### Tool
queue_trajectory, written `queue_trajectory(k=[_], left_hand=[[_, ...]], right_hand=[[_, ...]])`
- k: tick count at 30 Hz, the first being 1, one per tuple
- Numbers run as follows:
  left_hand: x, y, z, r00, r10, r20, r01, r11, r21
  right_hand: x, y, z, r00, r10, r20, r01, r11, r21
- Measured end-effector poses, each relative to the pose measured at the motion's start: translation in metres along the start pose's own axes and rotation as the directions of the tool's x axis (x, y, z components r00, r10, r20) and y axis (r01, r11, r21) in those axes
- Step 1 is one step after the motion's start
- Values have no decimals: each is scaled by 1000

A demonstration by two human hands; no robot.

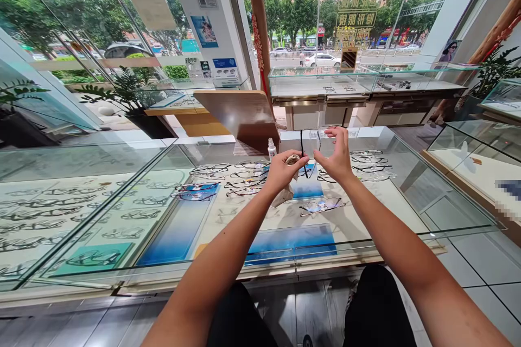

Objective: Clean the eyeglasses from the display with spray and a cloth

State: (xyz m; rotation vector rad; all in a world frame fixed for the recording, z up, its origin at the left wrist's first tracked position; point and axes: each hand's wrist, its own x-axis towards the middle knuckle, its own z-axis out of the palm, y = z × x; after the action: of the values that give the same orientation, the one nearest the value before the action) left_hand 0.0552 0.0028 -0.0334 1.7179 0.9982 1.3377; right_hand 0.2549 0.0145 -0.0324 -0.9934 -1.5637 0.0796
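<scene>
Above the glass counter, my left hand [283, 169] is closed on a pair of dark-framed eyeglasses [306, 169], gripping one side between thumb and fingers. The same hand also holds a pale cloth [284, 196], which hangs down below the palm. My right hand [337, 156] is on the other side of the glasses, thumb and fingers apart, with the thumb close to the frame; whether it touches is unclear. The temples of the glasses point up. Behind my left hand stands a small white spray bottle [271, 147].
Several eyeglasses lie around my hands, one pair [323, 206] just below them. The glass display counter [366, 238] spans in front of me, with more frames in its left section [44, 206]. A wooden-backed mirror or board [232, 114] leans beyond. Other showcases [317, 87] line the window.
</scene>
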Motion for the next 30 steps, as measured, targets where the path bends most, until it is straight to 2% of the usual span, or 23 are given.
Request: queue_trajectory(k=[8, 20, 25, 30], left_hand=[[4, -5, -1, 995, 41, -89, -46, 997, -56], [7, -3, -5, 958, 96, -271, -107, 994, -29], [5, -2, -5, 958, 128, -255, -139, 990, -27], [3, -5, -2, 968, 176, -180, -183, 983, -23]], right_hand=[[1, 1, -3, 996, -87, 20, 88, 994, -62], [0, -3, -5, 997, -46, 58, 53, 990, -128], [-1, -6, -6, 992, -64, 113, 84, 979, -184], [-1, -11, -4, 957, -135, 259, 140, 990, -4]])
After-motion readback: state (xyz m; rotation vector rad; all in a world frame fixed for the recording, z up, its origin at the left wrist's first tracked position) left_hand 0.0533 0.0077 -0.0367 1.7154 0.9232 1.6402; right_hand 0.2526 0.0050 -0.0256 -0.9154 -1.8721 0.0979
